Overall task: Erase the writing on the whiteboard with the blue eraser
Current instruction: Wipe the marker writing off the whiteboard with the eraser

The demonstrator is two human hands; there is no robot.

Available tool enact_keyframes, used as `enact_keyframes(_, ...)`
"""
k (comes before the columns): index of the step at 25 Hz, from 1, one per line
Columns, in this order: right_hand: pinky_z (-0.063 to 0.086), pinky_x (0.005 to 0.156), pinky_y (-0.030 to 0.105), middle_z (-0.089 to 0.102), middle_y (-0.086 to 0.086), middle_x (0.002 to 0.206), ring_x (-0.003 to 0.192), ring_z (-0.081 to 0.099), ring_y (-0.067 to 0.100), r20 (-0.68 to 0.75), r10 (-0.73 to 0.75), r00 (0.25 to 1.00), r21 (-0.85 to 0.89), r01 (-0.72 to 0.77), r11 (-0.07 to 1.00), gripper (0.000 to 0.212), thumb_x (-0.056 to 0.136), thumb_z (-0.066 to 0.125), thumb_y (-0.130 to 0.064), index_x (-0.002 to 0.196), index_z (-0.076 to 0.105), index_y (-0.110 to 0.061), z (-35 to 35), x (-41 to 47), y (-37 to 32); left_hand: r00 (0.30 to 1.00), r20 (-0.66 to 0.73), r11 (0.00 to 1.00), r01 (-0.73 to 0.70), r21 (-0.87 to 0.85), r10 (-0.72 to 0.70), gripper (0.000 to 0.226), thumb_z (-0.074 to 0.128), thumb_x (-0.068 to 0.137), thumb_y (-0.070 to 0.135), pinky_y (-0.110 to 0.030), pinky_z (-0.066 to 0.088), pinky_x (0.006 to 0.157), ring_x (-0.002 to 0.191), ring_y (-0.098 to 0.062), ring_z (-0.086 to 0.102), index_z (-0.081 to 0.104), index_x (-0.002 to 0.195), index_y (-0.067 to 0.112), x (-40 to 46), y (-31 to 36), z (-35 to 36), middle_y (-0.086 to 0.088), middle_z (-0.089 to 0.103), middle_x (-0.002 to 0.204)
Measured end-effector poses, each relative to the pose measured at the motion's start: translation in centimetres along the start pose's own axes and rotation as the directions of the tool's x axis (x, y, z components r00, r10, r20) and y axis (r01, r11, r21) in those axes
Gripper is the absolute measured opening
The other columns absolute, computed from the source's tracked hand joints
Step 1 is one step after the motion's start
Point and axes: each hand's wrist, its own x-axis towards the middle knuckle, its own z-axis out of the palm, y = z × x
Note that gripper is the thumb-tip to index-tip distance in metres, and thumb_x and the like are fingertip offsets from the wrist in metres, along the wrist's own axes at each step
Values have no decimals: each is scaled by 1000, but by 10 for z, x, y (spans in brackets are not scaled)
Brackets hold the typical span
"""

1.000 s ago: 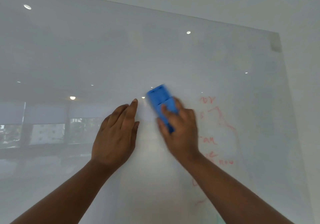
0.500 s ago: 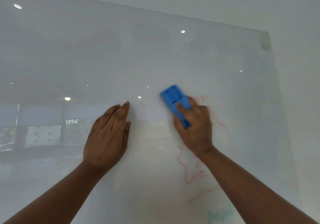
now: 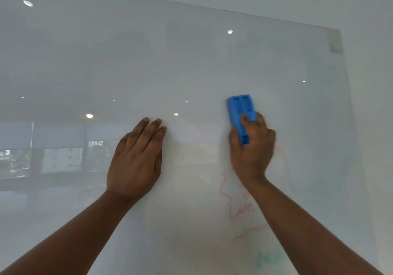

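A glossy glass whiteboard [image 3: 191, 61] fills the view. My right hand [image 3: 252, 153] grips the blue eraser [image 3: 241, 113] and presses it flat on the board, its top end upright above my fingers. My left hand [image 3: 136, 159] lies flat on the board to the left, fingers together and pointing up, holding nothing. Red writing [image 3: 240, 209] shows below my right wrist, partly hidden by my forearm. A faint red smear [image 3: 280, 153] lies right of my right hand. Faint green marks [image 3: 269, 258] sit near the bottom.
The board's right edge [image 3: 350, 125] meets a plain white wall, with a small mounting clip [image 3: 336, 42] at the top right corner. Ceiling lights and windows are mirrored in the board's left half.
My right hand has swept the eraser rightward and turned it upright. The red words at the upper right are wiped to a faint smear. My left hand stays flat on the board.
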Motion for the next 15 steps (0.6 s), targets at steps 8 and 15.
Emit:
enact_keyframes(8, 53, 74, 47, 67, 15, 130, 86, 60, 35, 68, -298, 952, -19, 300, 954, 26, 86, 69, -27, 112, 64, -23, -23, 1, 35, 1000, 7, 1000, 17, -5, -17, 42, 43, 102, 16, -47, 40, 109, 147, -28, 40, 58, 141, 10, -2, 1, 0, -7, 50, 154)
enact_keyframes(15, 50, 70, 41, 69, 13, 126, 76, 58, 33, 98, -374, 922, 94, 366, 926, 20, 90, 74, -29, 107, 68, -20, -12, -39, -1, 1000, -8, 1000, 3, -18, -3, 40, 45, 103, 14, -46, 40, 109, 146, -30, 42, 59, 139, 7, -2, 1, -2, -9, 51, 153)
